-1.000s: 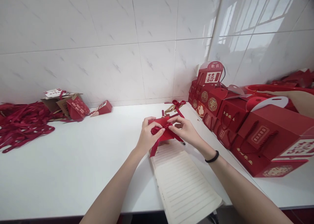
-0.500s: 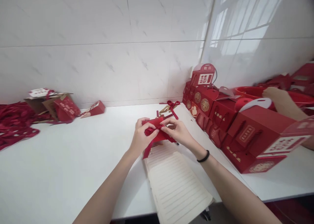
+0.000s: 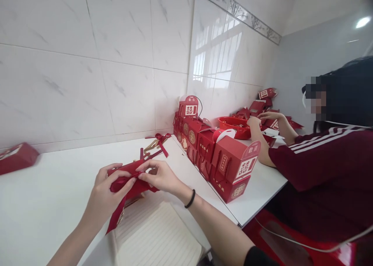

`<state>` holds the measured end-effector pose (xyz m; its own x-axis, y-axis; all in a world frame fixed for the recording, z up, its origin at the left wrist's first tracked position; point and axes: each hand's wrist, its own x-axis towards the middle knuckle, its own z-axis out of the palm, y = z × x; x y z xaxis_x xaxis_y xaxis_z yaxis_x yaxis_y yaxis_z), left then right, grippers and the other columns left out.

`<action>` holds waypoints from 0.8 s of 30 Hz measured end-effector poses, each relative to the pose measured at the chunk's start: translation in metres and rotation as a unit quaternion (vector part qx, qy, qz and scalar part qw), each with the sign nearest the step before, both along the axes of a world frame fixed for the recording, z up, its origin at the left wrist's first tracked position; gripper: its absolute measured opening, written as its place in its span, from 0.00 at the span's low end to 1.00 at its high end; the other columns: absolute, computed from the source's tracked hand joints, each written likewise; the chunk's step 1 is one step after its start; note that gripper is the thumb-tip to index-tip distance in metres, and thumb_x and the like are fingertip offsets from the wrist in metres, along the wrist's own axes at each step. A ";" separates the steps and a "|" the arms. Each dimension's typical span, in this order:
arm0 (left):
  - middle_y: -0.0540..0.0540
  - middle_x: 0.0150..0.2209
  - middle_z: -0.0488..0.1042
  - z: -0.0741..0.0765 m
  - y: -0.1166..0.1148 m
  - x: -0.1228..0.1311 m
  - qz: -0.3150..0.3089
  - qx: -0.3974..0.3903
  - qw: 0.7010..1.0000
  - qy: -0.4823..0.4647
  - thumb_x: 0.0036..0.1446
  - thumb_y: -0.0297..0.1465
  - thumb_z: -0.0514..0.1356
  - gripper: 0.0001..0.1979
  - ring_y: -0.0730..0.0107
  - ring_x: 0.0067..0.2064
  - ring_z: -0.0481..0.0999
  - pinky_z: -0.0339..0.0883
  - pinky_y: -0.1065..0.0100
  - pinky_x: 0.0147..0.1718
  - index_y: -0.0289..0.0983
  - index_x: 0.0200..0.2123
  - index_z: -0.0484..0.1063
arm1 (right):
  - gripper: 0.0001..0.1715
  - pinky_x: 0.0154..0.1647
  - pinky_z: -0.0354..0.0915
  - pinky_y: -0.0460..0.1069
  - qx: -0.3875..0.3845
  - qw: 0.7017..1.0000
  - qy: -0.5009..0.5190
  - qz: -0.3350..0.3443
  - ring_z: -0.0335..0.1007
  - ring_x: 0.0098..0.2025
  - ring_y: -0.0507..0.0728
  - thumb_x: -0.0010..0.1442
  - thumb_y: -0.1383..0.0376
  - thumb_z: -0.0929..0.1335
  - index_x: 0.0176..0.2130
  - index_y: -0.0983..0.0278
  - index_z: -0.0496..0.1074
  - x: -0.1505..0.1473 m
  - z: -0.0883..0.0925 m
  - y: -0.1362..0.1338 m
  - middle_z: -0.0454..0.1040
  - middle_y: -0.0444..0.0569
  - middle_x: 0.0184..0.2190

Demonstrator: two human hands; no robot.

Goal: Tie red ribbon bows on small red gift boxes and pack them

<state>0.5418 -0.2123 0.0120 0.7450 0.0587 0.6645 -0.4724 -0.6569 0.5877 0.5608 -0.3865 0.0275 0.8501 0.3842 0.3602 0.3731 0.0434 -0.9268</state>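
Both hands meet at a dark red ribbon [image 3: 116,212] lying across a small red box [image 3: 132,167]. My left hand [image 3: 109,188] pinches a loop of the ribbon on the box's left side. From the other side my right hand [image 3: 157,175] grips the ribbon near its middle between thumb and fingertips. A ribbon tail hangs down toward the lined notebook [image 3: 160,235] in front of me. Fingers hide part of the knot and of the box. Just beyond the hands lie tied ribbon bows [image 3: 159,138] with gold strips.
Stacked red gift boxes [image 3: 233,161] line the right side. Behind them stands a red basin [image 3: 234,128] beside a heap of red packaging [image 3: 259,106]. A co-worker in a maroon sleeve [image 3: 303,161] sits at the right. Another red box [image 3: 19,157] lies far left.
My view has swung to the right, bringing the co-worker into sight. Both hands still hold the ribbon at the box, with little change in their grip.
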 end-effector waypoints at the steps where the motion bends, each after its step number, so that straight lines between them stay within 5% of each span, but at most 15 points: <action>1: 0.45 0.44 0.66 0.000 0.000 0.000 0.000 0.000 1.000 -0.002 0.47 0.45 0.59 0.12 0.55 0.47 0.68 0.68 0.52 0.46 0.44 0.29 0.74 | 0.08 0.14 0.54 0.41 0.003 1.000 0.001 0.003 0.57 0.17 0.46 0.53 0.63 0.69 0.35 0.64 0.71 0.000 0.000 0.000 0.65 0.39 0.19; 8: 0.45 0.45 0.65 0.005 -0.007 -0.008 -0.021 -0.017 0.999 0.020 0.50 0.39 0.58 0.09 0.57 0.51 0.66 0.60 0.53 0.54 0.42 0.28 0.75 | 0.07 0.22 0.60 0.43 0.015 0.998 -0.059 -0.020 0.62 0.22 0.47 0.55 0.63 0.67 0.32 0.66 0.71 -0.006 0.003 -0.002 0.70 0.44 0.27; 17: 0.45 0.48 0.64 0.005 -0.013 -0.015 -0.024 -0.008 1.000 0.009 0.52 0.32 0.60 0.04 0.58 0.55 0.62 0.58 0.52 0.56 0.42 0.29 0.75 | 0.18 0.14 0.55 0.42 0.007 0.999 -0.015 -0.032 0.58 0.17 0.46 0.51 0.57 0.69 0.38 0.66 0.69 -0.010 0.003 -0.002 0.70 0.45 0.29; 24: 0.46 0.49 0.65 0.007 -0.012 -0.017 -0.033 0.023 0.999 -0.010 0.52 0.30 0.60 0.03 0.59 0.55 0.62 0.60 0.53 0.54 0.41 0.29 0.75 | 0.15 0.12 0.56 0.42 0.009 0.999 -0.021 -0.043 0.60 0.14 0.45 0.52 0.57 0.68 0.36 0.65 0.67 -0.013 0.000 0.001 0.71 0.47 0.32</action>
<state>0.5252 -0.2243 0.0192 0.7328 -0.0205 0.6802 -0.5266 -0.6500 0.5478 0.5482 -0.3854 0.0270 0.8633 0.3044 0.4026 0.4151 0.0257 -0.9094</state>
